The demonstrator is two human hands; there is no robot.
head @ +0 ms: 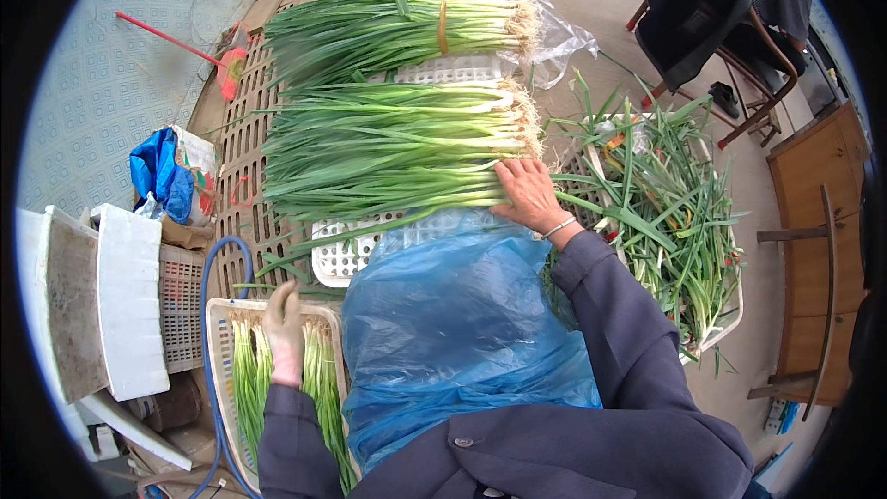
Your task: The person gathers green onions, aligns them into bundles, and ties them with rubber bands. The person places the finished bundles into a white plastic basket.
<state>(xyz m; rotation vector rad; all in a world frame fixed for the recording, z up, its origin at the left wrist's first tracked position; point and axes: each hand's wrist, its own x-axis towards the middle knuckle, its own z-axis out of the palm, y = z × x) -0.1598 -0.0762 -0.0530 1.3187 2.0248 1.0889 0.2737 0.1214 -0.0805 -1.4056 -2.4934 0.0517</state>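
Note:
A broad layer of green onions (388, 145) lies before me, leaves to the left and pale roots to the right. My right hand (525, 194), bare with a bracelet at the wrist, rests on the root end of its nearest stalks; whether the fingers grip any is unclear. My left hand (283, 326), in a light glove and blurred by motion, is above a basket of green onions (246, 381); nothing shows in it. Behind the layer lies a thick bundle of green onions (388, 31), bound with a tan band (443, 26). Blue plastic sheeting (450, 319) covers my lap.
A white perforated crate (336, 256) lies under the onions. At right, a basket overflows with leaf trimmings (665, 222). A blue hose (208, 319) runs past the left basket, near white foam boxes (128, 298). A chair (769, 62) with dark clothing stands at far right.

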